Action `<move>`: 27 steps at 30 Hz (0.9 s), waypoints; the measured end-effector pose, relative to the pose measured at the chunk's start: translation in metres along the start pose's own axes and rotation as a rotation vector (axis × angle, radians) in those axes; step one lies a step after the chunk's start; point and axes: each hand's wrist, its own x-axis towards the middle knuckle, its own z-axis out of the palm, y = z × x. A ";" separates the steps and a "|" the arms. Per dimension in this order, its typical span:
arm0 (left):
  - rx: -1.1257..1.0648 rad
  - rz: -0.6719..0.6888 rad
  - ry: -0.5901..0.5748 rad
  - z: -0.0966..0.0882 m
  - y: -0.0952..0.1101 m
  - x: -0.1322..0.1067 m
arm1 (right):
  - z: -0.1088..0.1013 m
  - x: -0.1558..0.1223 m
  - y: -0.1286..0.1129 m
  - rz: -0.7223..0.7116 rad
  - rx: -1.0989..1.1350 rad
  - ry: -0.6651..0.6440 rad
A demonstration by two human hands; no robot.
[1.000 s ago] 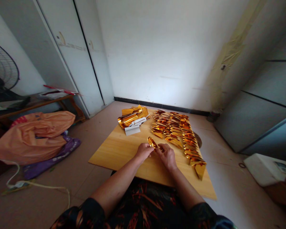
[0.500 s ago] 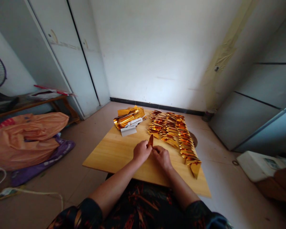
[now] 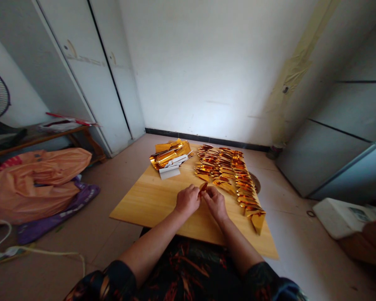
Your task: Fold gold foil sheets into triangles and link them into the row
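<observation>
Above the middle of the wooden board (image 3: 144, 200), a small piece of folded gold foil paper (image 3: 204, 187) is pinched between both hands. My left hand (image 3: 188, 198) is closed around its lower part, hiding most of it. The closed fingers of my right hand (image 3: 215, 202) press on its right side. Beyond and to the right lie rows of folded gold paper pieces (image 3: 225, 169), overlapping one another. A pile of loose gold foil sheets (image 3: 166, 158) rests at the far left of the board, with white papers (image 3: 169, 172) against it.
An orange plastic bag (image 3: 40, 179) and a purple bag (image 3: 59, 213) lie on the floor to the left, near a pale cable (image 3: 50, 251). Grey cabinets (image 3: 81, 62) stand at the left. A white box (image 3: 338, 217) sits on the right.
The folded paper has tilted to the right and lower, and less of it shows. My right hand has shifted slightly up, its fingers now closer around the paper.
</observation>
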 end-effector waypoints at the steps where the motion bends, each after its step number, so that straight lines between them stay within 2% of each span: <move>1: -0.012 0.004 -0.005 0.001 0.000 0.000 | 0.001 0.001 0.001 0.007 0.025 -0.004; 6: -0.021 0.063 -0.021 0.003 -0.003 0.001 | 0.005 0.003 0.010 0.126 0.124 -0.009; 10: 0.025 0.150 -0.005 -0.002 0.000 -0.001 | 0.004 0.002 0.009 0.092 0.099 0.007; 13: 0.030 0.154 -0.007 -0.006 0.004 -0.002 | 0.004 0.001 0.008 0.105 0.084 0.044; 15: 0.017 0.127 -0.015 -0.007 0.005 -0.001 | 0.006 0.002 0.010 0.138 0.154 0.046; 19: -0.024 0.062 -0.019 -0.004 0.003 0.000 | 0.010 0.004 0.012 0.188 0.428 -0.002; 22: -0.132 0.017 0.015 0.004 0.000 0.000 | 0.009 0.005 0.012 0.222 0.540 -0.007; 27: -0.519 -0.053 0.074 0.018 -0.008 0.003 | 0.006 0.002 0.011 0.246 0.577 -0.005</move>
